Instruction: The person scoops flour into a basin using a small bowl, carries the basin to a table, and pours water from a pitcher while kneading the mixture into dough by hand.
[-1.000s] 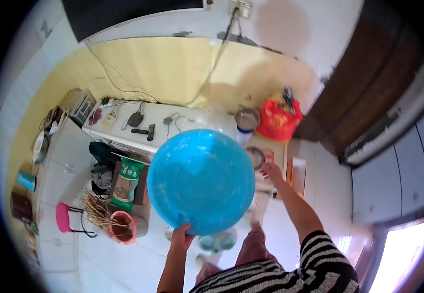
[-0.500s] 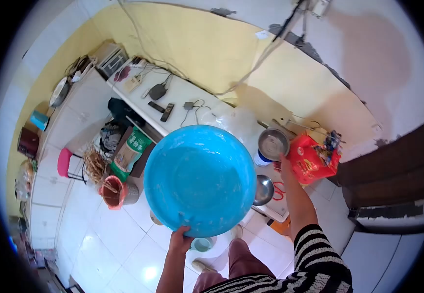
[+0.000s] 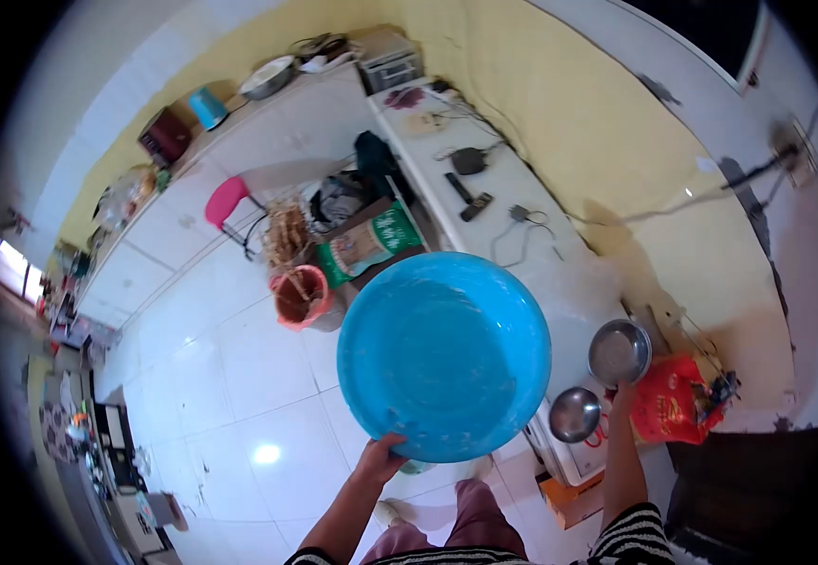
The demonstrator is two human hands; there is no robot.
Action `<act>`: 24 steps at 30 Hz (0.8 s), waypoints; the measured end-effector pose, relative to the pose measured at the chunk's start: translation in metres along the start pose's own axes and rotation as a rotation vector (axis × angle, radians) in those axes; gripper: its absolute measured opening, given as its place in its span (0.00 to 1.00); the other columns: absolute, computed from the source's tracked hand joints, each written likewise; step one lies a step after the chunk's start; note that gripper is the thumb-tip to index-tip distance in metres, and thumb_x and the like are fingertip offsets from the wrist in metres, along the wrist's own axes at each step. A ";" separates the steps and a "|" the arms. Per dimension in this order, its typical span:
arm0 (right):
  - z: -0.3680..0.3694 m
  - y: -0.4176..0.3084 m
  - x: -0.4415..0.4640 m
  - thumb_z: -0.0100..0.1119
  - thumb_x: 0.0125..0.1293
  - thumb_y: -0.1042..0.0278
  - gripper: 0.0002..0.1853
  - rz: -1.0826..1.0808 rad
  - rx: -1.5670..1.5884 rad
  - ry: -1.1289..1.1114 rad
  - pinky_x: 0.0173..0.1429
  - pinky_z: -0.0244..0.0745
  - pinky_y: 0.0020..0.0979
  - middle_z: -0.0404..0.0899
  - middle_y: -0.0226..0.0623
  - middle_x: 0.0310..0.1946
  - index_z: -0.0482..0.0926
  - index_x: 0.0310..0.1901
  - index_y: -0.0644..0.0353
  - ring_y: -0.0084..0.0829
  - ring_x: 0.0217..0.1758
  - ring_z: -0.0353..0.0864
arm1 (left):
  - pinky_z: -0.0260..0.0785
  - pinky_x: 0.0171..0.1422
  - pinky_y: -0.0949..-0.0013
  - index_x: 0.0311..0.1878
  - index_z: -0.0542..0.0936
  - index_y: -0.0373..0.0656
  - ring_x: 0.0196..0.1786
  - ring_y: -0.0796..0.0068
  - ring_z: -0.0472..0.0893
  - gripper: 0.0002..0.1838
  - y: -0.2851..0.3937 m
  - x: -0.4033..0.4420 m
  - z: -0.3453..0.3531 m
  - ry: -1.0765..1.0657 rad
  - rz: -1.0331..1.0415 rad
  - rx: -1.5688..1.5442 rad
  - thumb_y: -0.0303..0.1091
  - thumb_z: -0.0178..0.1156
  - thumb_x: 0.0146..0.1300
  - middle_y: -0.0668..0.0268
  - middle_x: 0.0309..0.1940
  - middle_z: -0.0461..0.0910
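A large blue plastic basin (image 3: 442,353) takes up the middle of the view, its inside streaked with white residue. My left hand (image 3: 383,459) grips its near rim, thumb over the edge. My right hand (image 3: 624,394) is closed at the near rim of a round metal bowl (image 3: 620,352), over the right end of the white table; most of its fingers are hidden. Just left of that hand stands a second metal bowl (image 3: 575,415), with red scissors (image 3: 598,434) partly behind it. Touching distance to the right is a red bag (image 3: 674,400) with small packets at its mouth.
Remote controls (image 3: 471,200), a black box (image 3: 468,161) and cables lie along the white table (image 3: 513,174). On the tiled floor stand a pink-lined bucket (image 3: 302,297), a green sack (image 3: 371,245) and a pink stool (image 3: 227,202). An orange box (image 3: 569,501) sits beneath the table.
My view has turned left, so the room appears shifted and rotated, with more of the left floor showing. The basin stays in my left hand, and my right hand stays at the metal bowl.
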State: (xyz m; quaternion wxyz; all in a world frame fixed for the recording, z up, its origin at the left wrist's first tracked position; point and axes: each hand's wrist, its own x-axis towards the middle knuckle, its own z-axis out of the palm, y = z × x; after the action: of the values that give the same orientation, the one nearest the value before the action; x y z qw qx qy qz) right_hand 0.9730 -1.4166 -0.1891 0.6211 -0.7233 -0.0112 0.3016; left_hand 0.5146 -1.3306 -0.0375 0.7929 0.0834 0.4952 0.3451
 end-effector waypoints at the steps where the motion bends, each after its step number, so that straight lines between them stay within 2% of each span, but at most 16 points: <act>1: 0.015 -0.003 -0.014 0.45 0.51 0.69 0.09 -0.006 -0.006 -0.034 0.13 0.66 0.25 0.71 0.37 0.15 0.70 0.28 0.66 0.26 0.12 0.71 | 0.66 0.51 0.57 0.53 0.57 0.36 0.49 0.57 0.69 0.25 0.007 -0.004 -0.011 0.004 -0.009 -0.024 0.22 0.48 0.49 0.56 0.49 0.64; 4: 0.070 -0.006 -0.053 0.46 0.52 0.68 0.10 -0.101 -0.113 -0.171 0.13 0.67 0.26 0.71 0.38 0.17 0.69 0.32 0.66 0.26 0.13 0.71 | 0.65 0.51 0.57 0.53 0.57 0.35 0.49 0.58 0.68 0.25 0.032 -0.025 -0.040 0.070 0.032 -0.073 0.21 0.48 0.50 0.54 0.49 0.64; 7: 0.139 -0.001 -0.105 0.47 0.52 0.68 0.11 0.053 -0.103 -0.333 0.15 0.69 0.26 0.72 0.37 0.19 0.69 0.36 0.64 0.26 0.13 0.71 | 0.65 0.52 0.57 0.53 0.57 0.34 0.49 0.57 0.68 0.25 0.058 -0.046 -0.090 0.118 0.095 -0.107 0.21 0.48 0.49 0.53 0.48 0.64; 8: 0.163 0.000 -0.130 0.45 0.53 0.66 0.11 0.025 -0.106 -0.395 0.15 0.68 0.25 0.72 0.36 0.19 0.69 0.36 0.63 0.26 0.14 0.71 | 0.65 0.52 0.57 0.53 0.57 0.34 0.49 0.57 0.68 0.25 0.067 -0.054 -0.112 0.118 0.108 -0.126 0.21 0.48 0.49 0.53 0.48 0.64; 10: 0.217 0.005 -0.176 0.45 0.54 0.64 0.12 0.107 -0.099 -0.482 0.15 0.68 0.24 0.72 0.36 0.19 0.69 0.37 0.62 0.25 0.14 0.71 | 0.67 0.47 0.57 0.51 0.60 0.34 0.47 0.58 0.69 0.24 0.085 -0.064 -0.161 0.077 0.180 -0.233 0.21 0.51 0.47 0.55 0.46 0.66; 12: 0.266 0.017 -0.223 0.44 0.54 0.63 0.13 0.195 -0.095 -0.558 0.16 0.67 0.23 0.73 0.36 0.21 0.69 0.38 0.62 0.25 0.15 0.71 | 0.68 0.47 0.58 0.51 0.60 0.34 0.46 0.58 0.70 0.24 0.109 -0.082 -0.205 0.115 0.206 -0.261 0.21 0.51 0.47 0.55 0.45 0.66; 13: 0.290 0.015 -0.261 0.39 0.55 0.65 0.14 0.173 -0.004 -0.570 0.19 0.71 0.24 0.75 0.41 0.19 0.71 0.31 0.67 0.27 0.16 0.73 | 0.68 0.46 0.58 0.50 0.60 0.34 0.46 0.58 0.70 0.24 0.123 -0.091 -0.229 0.160 0.216 -0.274 0.21 0.50 0.47 0.55 0.45 0.66; 18: 0.394 0.052 -0.377 0.43 0.54 0.64 0.13 0.163 -0.050 -0.658 0.20 0.71 0.24 0.75 0.41 0.20 0.71 0.32 0.67 0.27 0.18 0.73 | 0.70 0.44 0.57 0.50 0.60 0.34 0.45 0.58 0.71 0.24 0.190 -0.139 -0.340 0.220 0.229 -0.265 0.20 0.50 0.47 0.54 0.45 0.66; 21: 0.453 0.074 -0.428 0.45 0.54 0.64 0.13 0.275 0.015 -0.701 0.21 0.70 0.24 0.75 0.41 0.21 0.72 0.32 0.66 0.27 0.19 0.73 | 0.70 0.44 0.57 0.51 0.60 0.35 0.45 0.58 0.71 0.23 0.230 -0.159 -0.387 0.299 0.236 -0.240 0.20 0.49 0.47 0.54 0.45 0.66; 23: 0.486 0.076 -0.452 0.45 0.54 0.64 0.12 0.239 -0.033 -0.761 0.22 0.70 0.24 0.75 0.41 0.21 0.72 0.32 0.65 0.26 0.19 0.73 | 0.66 0.50 0.57 0.53 0.57 0.34 0.47 0.57 0.69 0.25 0.256 -0.164 -0.404 0.310 0.287 -0.236 0.20 0.48 0.48 0.54 0.47 0.64; 24: 0.505 0.075 -0.462 0.44 0.54 0.64 0.12 0.204 -0.084 -0.819 0.22 0.70 0.24 0.75 0.41 0.21 0.72 0.32 0.65 0.26 0.19 0.72 | 0.66 0.50 0.57 0.53 0.57 0.34 0.47 0.57 0.69 0.25 0.270 -0.162 -0.413 0.305 0.288 -0.233 0.20 0.48 0.48 0.54 0.47 0.64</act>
State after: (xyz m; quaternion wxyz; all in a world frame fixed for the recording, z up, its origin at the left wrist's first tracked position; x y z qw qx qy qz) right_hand 0.3409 -1.1644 -0.0849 0.5023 -0.5657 -0.1976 0.6234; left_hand -0.0035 -1.3168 0.0036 0.6557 0.0078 0.5491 0.5181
